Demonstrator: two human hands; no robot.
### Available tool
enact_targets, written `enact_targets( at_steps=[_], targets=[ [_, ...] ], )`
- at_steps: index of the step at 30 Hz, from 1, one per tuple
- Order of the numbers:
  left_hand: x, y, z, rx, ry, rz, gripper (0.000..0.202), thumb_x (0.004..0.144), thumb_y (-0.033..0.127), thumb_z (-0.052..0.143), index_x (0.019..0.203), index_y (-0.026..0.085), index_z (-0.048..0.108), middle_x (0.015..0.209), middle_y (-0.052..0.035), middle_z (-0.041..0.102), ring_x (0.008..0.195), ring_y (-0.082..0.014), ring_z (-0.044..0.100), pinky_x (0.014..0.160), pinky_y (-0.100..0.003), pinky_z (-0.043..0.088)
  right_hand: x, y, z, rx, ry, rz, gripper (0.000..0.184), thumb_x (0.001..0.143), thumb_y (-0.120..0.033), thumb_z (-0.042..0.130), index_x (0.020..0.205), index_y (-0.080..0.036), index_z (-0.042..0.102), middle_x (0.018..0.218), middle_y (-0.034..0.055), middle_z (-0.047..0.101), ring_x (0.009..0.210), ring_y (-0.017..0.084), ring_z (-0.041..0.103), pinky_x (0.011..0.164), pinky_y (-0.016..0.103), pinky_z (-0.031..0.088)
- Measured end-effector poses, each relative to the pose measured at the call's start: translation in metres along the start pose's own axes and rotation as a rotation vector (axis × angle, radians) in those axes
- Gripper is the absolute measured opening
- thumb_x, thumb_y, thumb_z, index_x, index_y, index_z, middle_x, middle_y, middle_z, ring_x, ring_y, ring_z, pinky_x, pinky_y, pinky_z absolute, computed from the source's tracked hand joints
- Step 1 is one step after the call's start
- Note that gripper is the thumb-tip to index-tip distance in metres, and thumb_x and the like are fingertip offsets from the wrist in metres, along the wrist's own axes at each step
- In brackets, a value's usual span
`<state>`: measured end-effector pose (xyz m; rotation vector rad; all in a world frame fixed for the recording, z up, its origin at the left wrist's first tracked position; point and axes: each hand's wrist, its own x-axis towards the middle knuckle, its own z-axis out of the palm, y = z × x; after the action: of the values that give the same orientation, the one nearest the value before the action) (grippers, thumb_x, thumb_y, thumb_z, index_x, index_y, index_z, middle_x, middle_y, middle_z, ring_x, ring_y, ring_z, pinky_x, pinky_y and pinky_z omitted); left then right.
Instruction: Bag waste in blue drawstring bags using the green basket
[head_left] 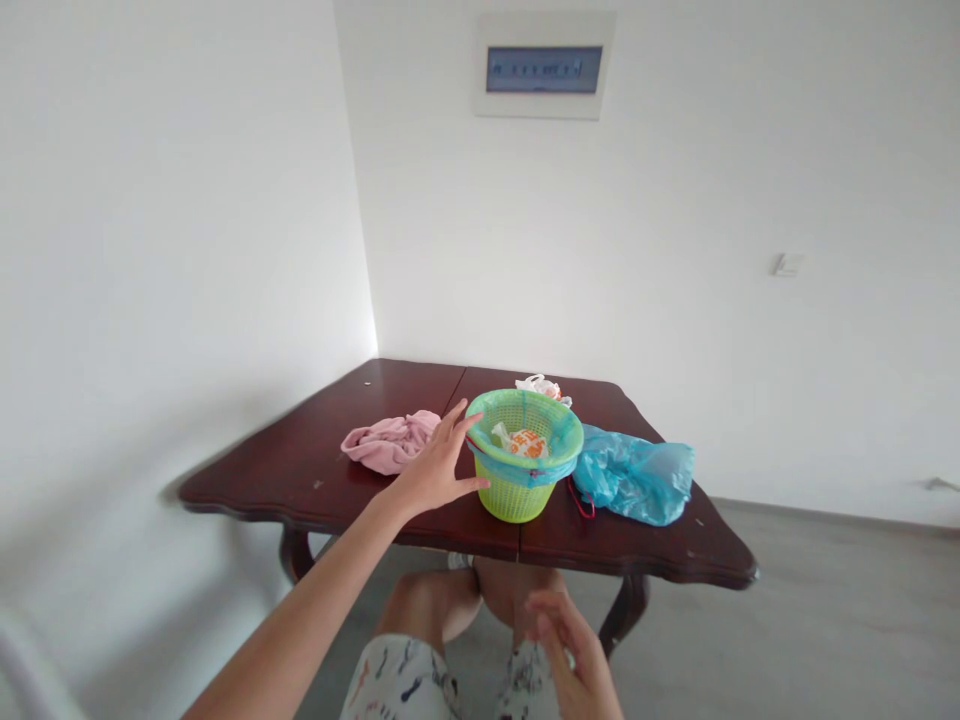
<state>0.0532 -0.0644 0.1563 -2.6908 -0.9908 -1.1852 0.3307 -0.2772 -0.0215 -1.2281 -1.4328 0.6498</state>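
Note:
A light green plastic basket (517, 497) stands upright on the table, with a thin blue bag liner (555, 471) folded over its rim. Inside it lies a crumpled white plastic bag with orange print (526, 443). My left hand (439, 467) is at the basket's left side, fingers spread and thumb apart, fingertips at the rim; whether they touch it I cannot tell. My right hand (571, 655), somewhat blurred, hangs low above my lap, in front of the table edge. Its fingers are loosely bent, with a gap at the thumb and nothing visible in it.
Left of the basket lies a bunched pink cloth (390, 443). A crumpled blue plastic bag (637, 475) with a red drawstring (582, 502) lies to the right. Behind sits another white bag (541, 386). The dark wooden table (300, 465) has a wavy edge and meets white walls.

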Motion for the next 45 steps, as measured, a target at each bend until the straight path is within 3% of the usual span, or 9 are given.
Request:
enact_targets(
  at_steps=[4,7,11,17,24,29,37,40,45],
  targets=[
    [-0.023,-0.003,0.025,0.022,0.191,-0.011,0.04,0.108,0.025,0.084,0.14,0.023,0.061,0.154,-0.0183,0.065,0.153,-0.0354,0.062,0.132,-0.06,0.052,0.065,-0.013,-0.036,-0.046,0.113,-0.101,0.038,0.12,-0.054,0.061,0.139,-0.026,0.076,0.132,0.0151,0.083,0.112,0.029,0.085,0.097,0.04,0.071],
    [-0.024,0.001,0.035,0.092,0.235,0.008,0.01,0.115,0.025,0.074,0.123,0.024,0.07,0.133,-0.0114,0.072,0.133,-0.0315,0.07,0.121,-0.054,0.058,0.112,-0.024,-0.046,-0.096,0.18,-0.223,0.036,0.118,-0.047,0.062,0.145,-0.025,0.073,0.143,0.018,0.077,0.115,0.029,0.082,0.093,0.042,0.071],
    [-0.016,0.006,0.041,0.109,0.168,0.07,0.014,0.12,0.034,0.069,0.126,0.025,0.078,0.122,-0.0092,0.076,0.118,-0.0288,0.072,0.107,-0.047,0.059,0.151,-0.028,-0.042,-0.164,0.165,-0.312,0.036,0.116,-0.036,0.061,0.148,-0.024,0.072,0.142,0.0171,0.077,0.105,0.025,0.08,0.091,0.041,0.072],
    [-0.014,0.015,0.052,0.096,0.154,0.094,0.027,0.122,0.042,0.067,0.138,0.029,0.084,0.115,-0.0085,0.079,0.108,-0.0269,0.072,0.102,-0.045,0.056,0.168,-0.029,-0.039,-0.207,0.113,-0.339,0.035,0.117,-0.034,0.059,0.148,-0.024,0.074,0.118,0.0104,0.079,0.081,0.019,0.075,0.076,0.032,0.069],
    [-0.008,0.026,0.054,0.063,0.136,0.097,0.024,0.122,0.036,0.065,0.117,0.026,0.086,0.113,-0.0087,0.079,0.106,-0.0271,0.07,0.098,-0.045,0.054,0.176,-0.042,-0.042,-0.32,0.138,-0.449,0.034,0.12,-0.034,0.057,0.146,-0.027,0.077,0.118,0.0114,0.076,0.09,0.022,0.077,0.082,0.036,0.068],
    [-0.012,0.03,0.055,0.02,0.153,0.126,0.017,0.122,0.028,0.063,0.125,0.024,0.079,0.135,-0.0105,0.081,0.127,-0.0285,0.073,0.115,-0.048,0.055,0.181,-0.045,-0.039,-0.462,0.124,-0.558,0.036,0.123,-0.031,0.055,0.152,-0.027,0.075,0.121,0.013,0.077,0.109,0.028,0.077,0.099,0.043,0.066],
    [-0.01,0.028,0.061,0.221,0.096,0.074,0.019,0.12,0.033,0.069,0.131,0.028,0.084,0.113,-0.0079,0.081,0.106,-0.0301,0.069,0.092,-0.046,0.049,0.188,-0.04,-0.029,-0.699,0.165,-0.657,0.019,0.118,-0.026,0.066,0.125,-0.026,0.084,0.121,0.0124,0.076,0.107,0.03,0.07,0.097,0.046,0.057],
    [-0.008,0.027,0.06,0.205,0.112,0.077,0.017,0.12,0.029,0.068,0.125,0.027,0.085,0.112,-0.0074,0.079,0.104,-0.0296,0.068,0.093,-0.046,0.048,0.187,-0.042,-0.026,-0.8,0.193,-0.701,0.019,0.115,-0.019,0.068,0.122,-0.028,0.084,0.132,0.0113,0.079,0.117,0.032,0.07,0.108,0.05,0.049],
    [-0.01,0.024,0.062,0.179,0.121,0.091,0.016,0.12,0.027,0.067,0.126,0.025,0.082,0.127,-0.0088,0.08,0.117,-0.0302,0.069,0.104,-0.047,0.049,0.188,-0.041,-0.025,-0.773,0.107,-0.673,0.021,0.12,-0.016,0.059,0.122,-0.027,0.078,0.121,0.0055,0.084,0.117,0.027,0.071,0.117,0.047,0.04]
  ],
)
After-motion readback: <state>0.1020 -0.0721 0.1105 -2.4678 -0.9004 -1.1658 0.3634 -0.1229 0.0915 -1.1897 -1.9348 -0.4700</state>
